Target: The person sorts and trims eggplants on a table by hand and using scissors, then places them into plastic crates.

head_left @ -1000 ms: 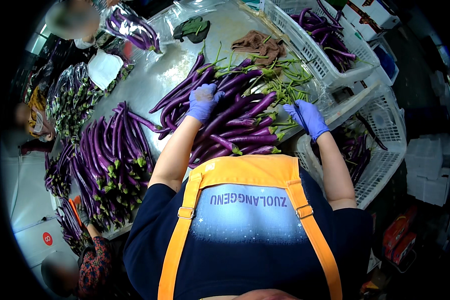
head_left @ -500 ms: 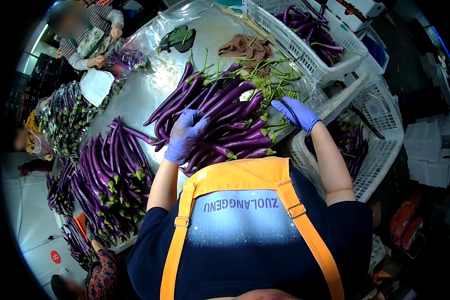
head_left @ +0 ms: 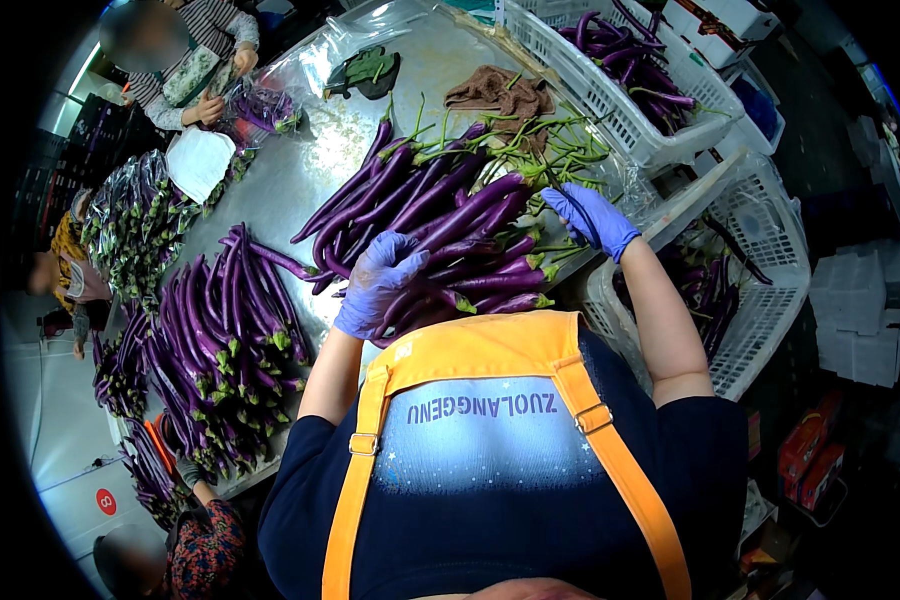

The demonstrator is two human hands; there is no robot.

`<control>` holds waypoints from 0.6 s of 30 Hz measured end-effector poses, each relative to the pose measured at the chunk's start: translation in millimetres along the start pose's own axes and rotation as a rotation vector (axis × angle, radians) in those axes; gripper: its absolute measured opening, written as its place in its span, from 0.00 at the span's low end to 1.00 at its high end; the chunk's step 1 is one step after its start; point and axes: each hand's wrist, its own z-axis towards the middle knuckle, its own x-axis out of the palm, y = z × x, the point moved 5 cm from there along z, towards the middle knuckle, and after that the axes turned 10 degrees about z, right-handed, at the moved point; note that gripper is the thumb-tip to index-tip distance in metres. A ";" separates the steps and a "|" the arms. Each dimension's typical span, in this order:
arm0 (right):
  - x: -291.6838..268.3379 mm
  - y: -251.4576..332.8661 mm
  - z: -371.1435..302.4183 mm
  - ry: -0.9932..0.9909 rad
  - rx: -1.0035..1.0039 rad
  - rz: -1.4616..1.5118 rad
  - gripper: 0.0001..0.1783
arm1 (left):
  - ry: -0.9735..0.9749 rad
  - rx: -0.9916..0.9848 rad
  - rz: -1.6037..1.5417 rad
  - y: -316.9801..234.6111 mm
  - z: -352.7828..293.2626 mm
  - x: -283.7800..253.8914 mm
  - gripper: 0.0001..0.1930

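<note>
1. Head view: a shiny metal table (head_left: pixel 300 180) carries a heap of long purple aubergines with green stems (head_left: pixel 450 230) near its front edge.
2. White plastic crate (head_left: pixel 770 250) stands right of the table.
3. Left hand (head_left: pixel 378 283), blue-gloved, lies fingers curled over the heap's near end.
4. Right hand (head_left: pixel 590 217), blue-gloved, fingers together, touches the stems.
</note>
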 end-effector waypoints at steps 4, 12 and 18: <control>6.4 17.0 -11.8 -0.012 -0.018 -0.082 0.20 | 0.004 -0.012 0.026 3.7 2.4 -2.9 0.11; 2.4 14.5 -6.8 -0.049 -0.290 -0.247 0.21 | 0.041 -0.066 -0.011 19.9 8.8 -1.7 0.12; -6.8 8.0 -3.8 -0.187 -0.277 -0.358 0.25 | 0.026 0.094 0.381 16.4 27.3 -14.2 0.13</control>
